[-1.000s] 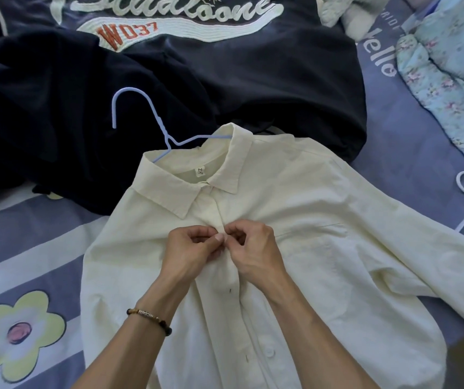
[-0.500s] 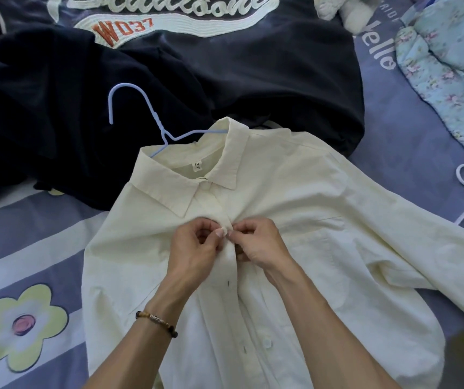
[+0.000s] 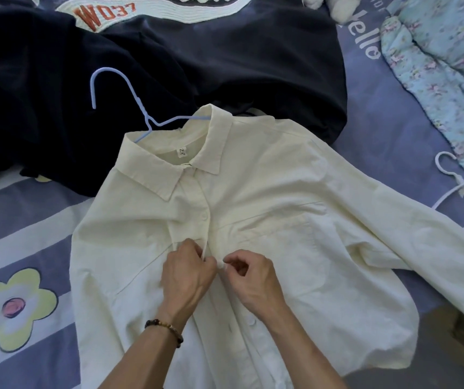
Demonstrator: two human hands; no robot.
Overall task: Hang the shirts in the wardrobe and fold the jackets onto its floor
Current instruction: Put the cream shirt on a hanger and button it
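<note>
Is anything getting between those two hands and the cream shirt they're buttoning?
Nothing visible does. The left hand and right hand already pinch the cream shirt at its front placket, with no other cloth over it. The blue hanger sits inside the collar, clear of the hands.

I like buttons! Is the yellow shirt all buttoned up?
Partly. One button is done; both hands pinch the next; a lower one looks undone.

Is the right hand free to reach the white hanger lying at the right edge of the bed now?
Probably not at once. The right hand is pinching the cream shirt placket together with the left hand. The white hanger lies uncovered on the bedsheet, so the way looks free once it lets go.
</note>
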